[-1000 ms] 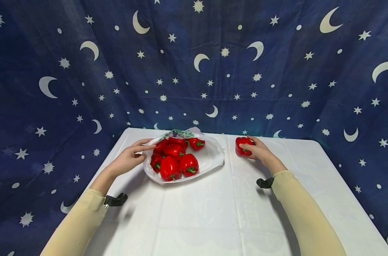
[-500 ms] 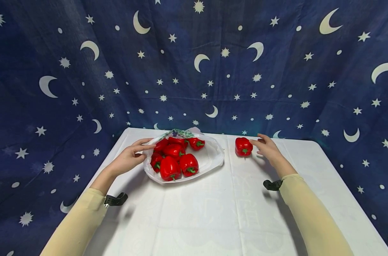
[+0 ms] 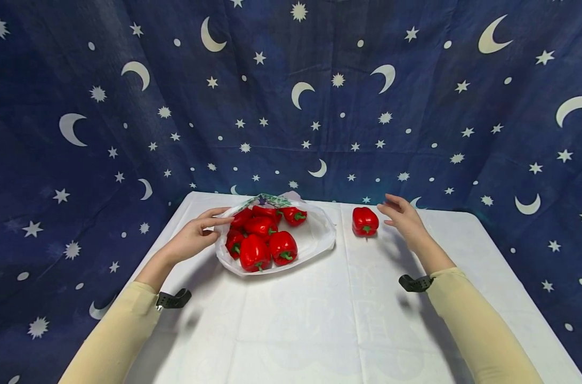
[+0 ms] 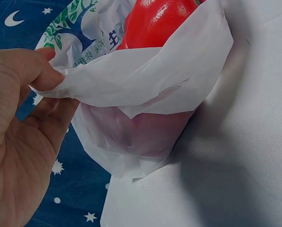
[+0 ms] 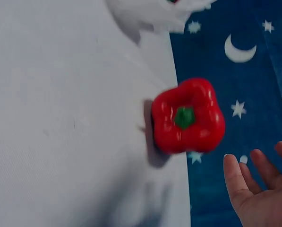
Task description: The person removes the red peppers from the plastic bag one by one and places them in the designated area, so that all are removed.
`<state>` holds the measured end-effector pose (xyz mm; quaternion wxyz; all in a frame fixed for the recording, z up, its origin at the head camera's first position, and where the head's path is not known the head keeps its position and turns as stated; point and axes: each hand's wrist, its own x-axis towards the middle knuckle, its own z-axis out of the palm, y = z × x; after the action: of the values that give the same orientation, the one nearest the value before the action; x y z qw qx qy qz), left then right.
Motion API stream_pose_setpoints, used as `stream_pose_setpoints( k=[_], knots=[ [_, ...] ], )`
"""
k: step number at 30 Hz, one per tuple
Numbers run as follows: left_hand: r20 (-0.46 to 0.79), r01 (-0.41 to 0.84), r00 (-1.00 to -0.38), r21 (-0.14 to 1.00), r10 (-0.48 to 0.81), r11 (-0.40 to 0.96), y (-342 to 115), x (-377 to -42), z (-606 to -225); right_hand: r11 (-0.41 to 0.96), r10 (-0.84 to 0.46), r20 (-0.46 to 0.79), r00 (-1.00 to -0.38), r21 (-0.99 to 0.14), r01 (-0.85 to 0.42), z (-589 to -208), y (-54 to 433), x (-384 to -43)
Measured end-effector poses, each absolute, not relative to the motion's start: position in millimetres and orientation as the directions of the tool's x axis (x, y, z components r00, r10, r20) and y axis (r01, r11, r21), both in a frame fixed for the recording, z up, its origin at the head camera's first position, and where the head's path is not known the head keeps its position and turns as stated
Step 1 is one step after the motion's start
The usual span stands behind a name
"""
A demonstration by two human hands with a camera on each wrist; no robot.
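A white plastic bag (image 3: 315, 242) with green and blue print lies at the left of the table, its mouth spread wide. Several red bell peppers (image 3: 255, 252) are inside it. My left hand (image 3: 193, 240) pinches the bag's left rim between thumb and fingers, plain in the left wrist view. One more red bell pepper (image 3: 365, 222) stands on the table near the back edge, its green stem (image 5: 184, 117) facing the right wrist camera. Just right of this pepper is my right hand (image 3: 406, 221), fingers spread, apart from it and holding nothing.
A white cloth covers the table (image 3: 300, 330). Behind it and at both sides hangs a dark blue curtain (image 3: 272, 90) with moons and stars. Each wrist wears a black strap, such as the left strap (image 3: 174, 300).
My right hand has let go of the single pepper and drawn back to the right. That pepper stays on the table. My left hand and the bag have not visibly moved.
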<state>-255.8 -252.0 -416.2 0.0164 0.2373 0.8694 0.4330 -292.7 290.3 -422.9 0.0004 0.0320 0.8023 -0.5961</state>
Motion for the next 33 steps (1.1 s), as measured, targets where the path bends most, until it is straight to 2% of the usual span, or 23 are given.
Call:
stream_pose_setpoints(
  k=[12,20,26,33],
  knots=[
    [0.177,0.399,-0.886,0.761,0.428,0.512,-252,-255,-415,0.182,-0.139,-0.025,-0.990,-0.983,0.000,-415,260,-278],
    [0.174,0.402,-0.884,0.757,0.433,0.516,-251,-255,-414,0.124,-0.327,-0.034,-0.944,-0.992,-0.007,-416,238,-273],
    [0.193,0.419,-0.878,0.751,0.438,0.509,-253,-254,-415,0.171,-0.461,-0.055,-0.886,-0.985,-0.028,-421,217,-269],
    [0.178,0.398,-0.886,0.767,0.429,0.504,-252,-254,-416,0.227,-0.534,-0.085,-0.841,-0.973,-0.046,-430,188,-268]
  ],
)
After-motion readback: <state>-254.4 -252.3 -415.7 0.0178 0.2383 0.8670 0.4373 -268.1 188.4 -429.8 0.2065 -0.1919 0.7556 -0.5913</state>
